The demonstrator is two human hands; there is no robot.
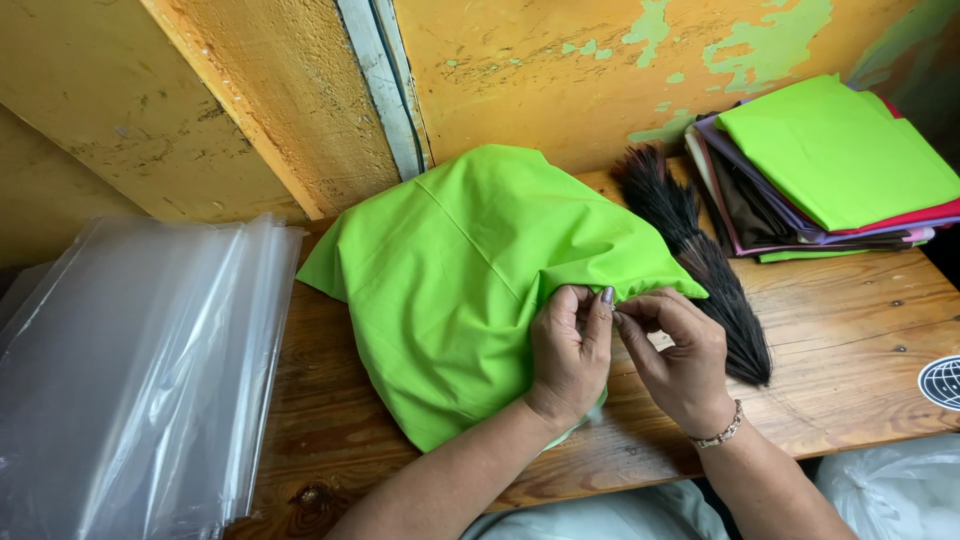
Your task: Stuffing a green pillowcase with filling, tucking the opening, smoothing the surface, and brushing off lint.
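Observation:
A bright green cloth [470, 270] lies spread and bunched over the wooden table [850, 340], its top leaning on the yellow wall. My left hand [570, 350] rests on the cloth and pinches its right edge between thumb and fingers. My right hand [680, 355], with a bracelet at the wrist, pinches the same edge right beside it, the fingertips of both hands nearly touching. A dark bristle brush [700, 260] lies on the table just behind my right hand, partly under the cloth's edge.
A stack of folded cloths [830, 170], green on top, sits at the back right. Clear plastic sheets [130, 370] hang at the left of the table. A white plastic bag [890, 490] is at the lower right, below the table's edge.

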